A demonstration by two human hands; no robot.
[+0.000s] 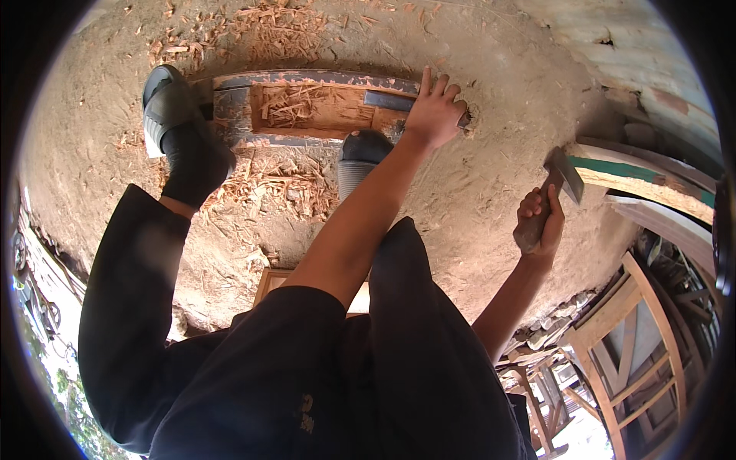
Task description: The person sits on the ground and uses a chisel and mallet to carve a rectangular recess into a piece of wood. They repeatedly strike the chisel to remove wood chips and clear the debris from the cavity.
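A curved wooden beam point(226, 115), its dark paint chipped, lies across the ground with a long recess full of wood chips. My left hand point(435, 115) grips its right end, index finger stretched toward the far edge, the other fingers curled over the end. A smooth blue-grey strip point(389, 101) shows in the recess beside that hand; its kind is unclear. Off to the right, my right hand point(543, 218) is closed round the wooden handle of a short adze point(571, 182). The adze is raised, with its metal head upward, apart from the beam.
My left foot point(172, 111) presses on the beam's left end; my right foot point(360, 157) is against its near edge. Wood chips point(280, 188) litter the dirt floor. Stacked boards point(652, 176), a wooden chair frame point(636, 337) and corrugated metal sheeting point(636, 46) stand at the right.
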